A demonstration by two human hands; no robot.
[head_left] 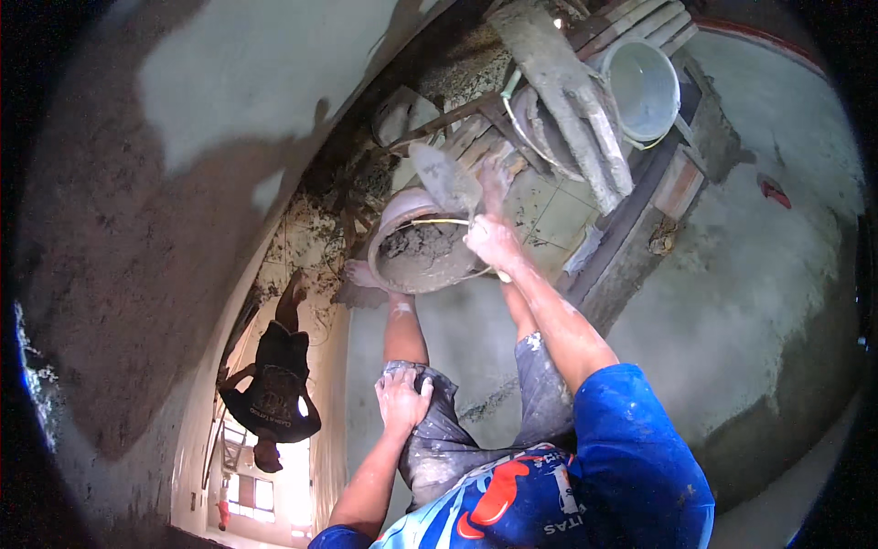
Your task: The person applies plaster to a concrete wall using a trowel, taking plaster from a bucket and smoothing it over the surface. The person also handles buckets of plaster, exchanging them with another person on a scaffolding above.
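Note:
My right hand [494,245] is closed around the handle of a pointed trowel [444,177]. Its broad blade, smeared with grey, is raised over the far rim of a bucket [402,207]. Wet grey mortar [422,249] lies inside this bucket, which stands between my feet with its wire handle near my right fist. The trowel's grip is mostly hidden by my fingers. On my left knee rests my left hand [402,403], fingers spread over the stained grey shorts [430,457] and holding nothing.
A pale empty bucket [642,91] stands at the far right beside mortar-crusted boards [562,82]. Rubble and debris [366,178] litter the far-left floor along a partly plastered wall [183,183]. Another person [274,375] stands at the left, appearing upside down. A small red object [774,191] lies right.

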